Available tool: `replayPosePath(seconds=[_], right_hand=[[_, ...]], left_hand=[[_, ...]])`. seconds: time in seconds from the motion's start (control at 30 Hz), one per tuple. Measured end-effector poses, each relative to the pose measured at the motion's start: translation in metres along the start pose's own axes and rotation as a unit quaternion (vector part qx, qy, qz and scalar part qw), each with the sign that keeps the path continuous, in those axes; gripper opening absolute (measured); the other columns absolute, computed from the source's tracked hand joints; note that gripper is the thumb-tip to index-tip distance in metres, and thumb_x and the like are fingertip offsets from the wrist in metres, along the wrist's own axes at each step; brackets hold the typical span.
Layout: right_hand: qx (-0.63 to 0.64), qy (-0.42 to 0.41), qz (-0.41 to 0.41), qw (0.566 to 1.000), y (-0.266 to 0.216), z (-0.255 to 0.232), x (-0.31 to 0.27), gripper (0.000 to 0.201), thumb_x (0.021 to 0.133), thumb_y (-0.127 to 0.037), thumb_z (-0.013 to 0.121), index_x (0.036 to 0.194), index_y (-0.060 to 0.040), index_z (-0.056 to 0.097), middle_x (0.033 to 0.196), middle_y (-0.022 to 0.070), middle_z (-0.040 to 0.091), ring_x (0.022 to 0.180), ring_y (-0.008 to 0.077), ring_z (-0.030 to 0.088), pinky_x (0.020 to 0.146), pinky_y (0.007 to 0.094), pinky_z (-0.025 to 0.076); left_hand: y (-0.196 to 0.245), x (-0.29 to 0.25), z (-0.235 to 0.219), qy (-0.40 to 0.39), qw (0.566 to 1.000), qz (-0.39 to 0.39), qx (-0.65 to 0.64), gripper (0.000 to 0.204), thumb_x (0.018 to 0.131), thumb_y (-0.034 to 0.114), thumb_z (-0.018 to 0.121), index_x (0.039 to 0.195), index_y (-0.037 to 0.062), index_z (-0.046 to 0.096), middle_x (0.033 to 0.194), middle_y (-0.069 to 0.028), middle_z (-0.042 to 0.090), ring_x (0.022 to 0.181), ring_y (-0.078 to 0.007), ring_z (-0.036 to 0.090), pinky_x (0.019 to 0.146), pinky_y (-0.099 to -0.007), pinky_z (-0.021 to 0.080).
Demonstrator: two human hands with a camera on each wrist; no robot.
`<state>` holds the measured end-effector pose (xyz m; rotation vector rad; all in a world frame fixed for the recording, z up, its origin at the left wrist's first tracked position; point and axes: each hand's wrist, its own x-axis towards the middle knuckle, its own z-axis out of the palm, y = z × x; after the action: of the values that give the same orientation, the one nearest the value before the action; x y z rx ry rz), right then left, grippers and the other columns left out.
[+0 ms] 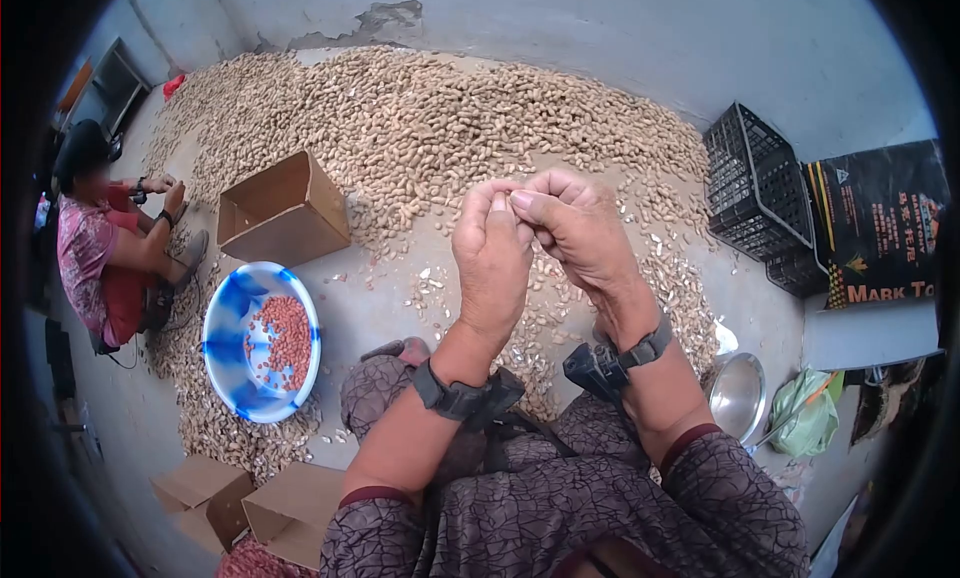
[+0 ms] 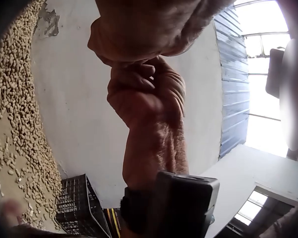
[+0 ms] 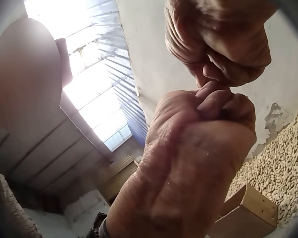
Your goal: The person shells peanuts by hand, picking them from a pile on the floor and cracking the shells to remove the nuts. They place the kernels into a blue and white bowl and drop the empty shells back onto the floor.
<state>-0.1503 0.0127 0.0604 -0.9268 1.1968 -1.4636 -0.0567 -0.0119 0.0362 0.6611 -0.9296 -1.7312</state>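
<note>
My left hand [image 1: 492, 258] and right hand [image 1: 580, 223] meet fingertip to fingertip above the floor. Between the thumbs and curled fingers they pinch a peanut [image 1: 514, 196], of which only a sliver shows; both wrist views leave it hidden behind the fingers. Beyond the hands spreads a large heap of unshelled peanuts [image 1: 430, 118]. Broken shells [image 1: 530, 363] litter the floor below them. To the left, a blue and white basin [image 1: 218, 318] holds shelled reddish kernels [image 1: 288, 340].
An open cardboard box [image 1: 305, 223] stands beside the heap, with more boxes [image 1: 290, 508] at lower left. Another person [image 1: 110, 238] squats at far left. Black crates [image 1: 760, 188], a metal bowl [image 1: 738, 393] and a green plastic bag [image 1: 805, 415] are on the right.
</note>
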Motion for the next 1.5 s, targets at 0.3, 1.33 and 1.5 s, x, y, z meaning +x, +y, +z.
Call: replayPosePath(seconds=[0.3, 1.33, 1.5], right_hand=[[-0.009, -0.001, -0.033, 0.999, -0.004, 0.006, -0.006, 0.010, 0.079, -0.005, 0.056, 0.074, 0.0029, 0.052, 0.060, 0.0080, 0.057, 0.044, 0.0114, 0.054, 0.039, 0.0216, 0.042], [-0.343, -0.036, -0.172, 0.923, -0.010, 0.003, -0.006, 0.016, 0.069, -0.002, 0.047, 0.077, 0.0028, 0.061, 0.059, 0.0075, 0.057, 0.050, 0.0107, 0.056, 0.045, 0.0244, 0.042], [-0.402, -0.011, -0.229, 0.886, -0.001, 0.002, -0.009, 0.012, 0.066, -0.003, 0.048, 0.068, 0.0006, 0.060, 0.058, 0.0082, 0.056, 0.047, 0.0144, 0.054, 0.045, 0.0263, 0.041]], left_hand=[[0.006, 0.001, -0.011, -0.045, 0.990, -0.091, -0.099, 0.017, 0.089, 0.017, 0.038, 0.090, 0.0027, 0.048, 0.057, -0.0014, 0.046, 0.038, -0.0059, 0.035, 0.033, -0.0177, 0.027], [0.030, -0.001, -0.031, -0.124, 0.975, -0.164, 0.087, 0.015, 0.075, 0.004, 0.043, 0.075, -0.0018, 0.058, 0.060, -0.0033, 0.053, 0.046, -0.0060, 0.044, 0.040, -0.0185, 0.033], [0.023, 0.001, -0.033, -0.158, 0.967, -0.181, 0.081, 0.020, 0.073, 0.003, 0.043, 0.082, -0.0034, 0.060, 0.060, -0.0027, 0.053, 0.047, -0.0061, 0.044, 0.042, -0.0187, 0.034]])
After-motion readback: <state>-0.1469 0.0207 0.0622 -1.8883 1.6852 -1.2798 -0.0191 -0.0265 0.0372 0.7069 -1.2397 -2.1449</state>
